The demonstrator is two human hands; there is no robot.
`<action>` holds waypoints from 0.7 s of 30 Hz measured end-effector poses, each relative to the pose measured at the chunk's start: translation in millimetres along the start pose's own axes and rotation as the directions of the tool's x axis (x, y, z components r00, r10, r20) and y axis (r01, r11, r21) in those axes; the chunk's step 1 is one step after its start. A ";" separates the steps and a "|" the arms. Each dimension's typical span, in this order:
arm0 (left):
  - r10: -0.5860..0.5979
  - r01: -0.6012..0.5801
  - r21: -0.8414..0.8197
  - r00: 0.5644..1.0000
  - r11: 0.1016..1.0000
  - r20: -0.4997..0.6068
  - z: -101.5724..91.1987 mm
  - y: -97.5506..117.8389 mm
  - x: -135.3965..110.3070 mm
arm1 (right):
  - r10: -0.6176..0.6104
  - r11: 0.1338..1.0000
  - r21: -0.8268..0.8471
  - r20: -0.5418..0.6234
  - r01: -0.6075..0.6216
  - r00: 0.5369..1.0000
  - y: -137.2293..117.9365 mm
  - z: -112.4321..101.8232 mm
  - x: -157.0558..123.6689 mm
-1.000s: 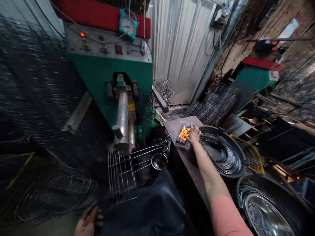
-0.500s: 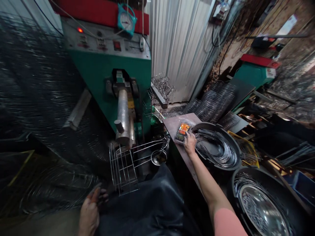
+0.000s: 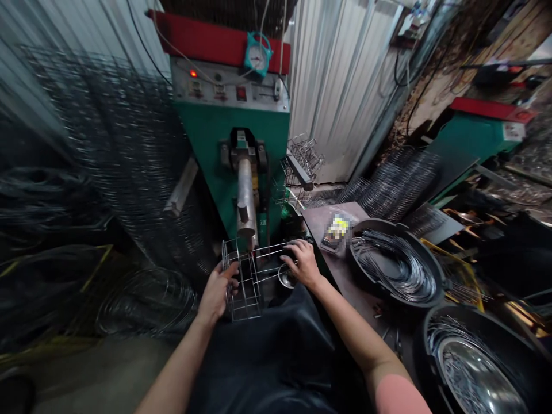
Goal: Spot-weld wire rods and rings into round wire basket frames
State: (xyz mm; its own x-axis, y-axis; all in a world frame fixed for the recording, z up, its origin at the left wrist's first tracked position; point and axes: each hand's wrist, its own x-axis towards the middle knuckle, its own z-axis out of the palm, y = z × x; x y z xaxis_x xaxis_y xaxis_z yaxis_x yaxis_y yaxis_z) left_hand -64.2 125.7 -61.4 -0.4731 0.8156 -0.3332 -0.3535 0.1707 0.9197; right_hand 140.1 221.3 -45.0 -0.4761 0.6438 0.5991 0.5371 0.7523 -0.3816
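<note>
A bare wire basket frame point(image 3: 245, 280) sits in front of me under the steel arm point(image 3: 245, 195) of a green machine point(image 3: 235, 144). My left hand point(image 3: 219, 290) is closed on the frame's left side. My right hand point(image 3: 302, 263) grips the wire rods at the frame's right end. A small metal cup point(image 3: 285, 278) sits just below my right hand. A black apron point(image 3: 267, 356) covers my lap.
A phone point(image 3: 337, 230) lies on the brown bench point(image 3: 366, 299) to my right. Two black tubs point(image 3: 394, 261) point(image 3: 474, 368) hold bent wire rings. Stacked wire frames point(image 3: 107, 167) fill the left. Another green machine point(image 3: 474, 132) stands far right.
My right hand left the phone on the bench and came to the wire frame. My left hand rose from my lap and took hold of the frame's left side. The view shifted left.
</note>
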 end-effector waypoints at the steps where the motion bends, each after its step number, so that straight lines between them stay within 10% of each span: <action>1: -0.007 0.007 -0.015 1.000 1.000 0.010 0.3 -0.6 1.6 | 0.002 1.000 -0.006 0.024 -0.001 1.000 -0.9 4.0 3.9; 14: -0.005 0.003 -0.213 1.000 0.977 -0.006 3.1 -10.1 10.7 | -0.028 0.999 0.044 0.256 0.017 0.966 5.0 24.3 -3.2; 21: -0.018 0.004 -0.250 0.998 0.968 -0.053 5.6 -12.2 7.5 | 0.064 0.987 0.143 0.085 -0.076 0.994 -2.5 27.3 -0.5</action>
State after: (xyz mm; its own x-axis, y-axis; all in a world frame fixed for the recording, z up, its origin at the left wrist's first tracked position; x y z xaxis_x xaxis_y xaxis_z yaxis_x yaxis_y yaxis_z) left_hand -58.9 132.9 -73.9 -0.5088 0.7819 -0.3602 -0.5459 0.0306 0.8373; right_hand 120.0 222.9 -63.5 -0.4981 0.7004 0.5112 0.4669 0.7134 -0.5226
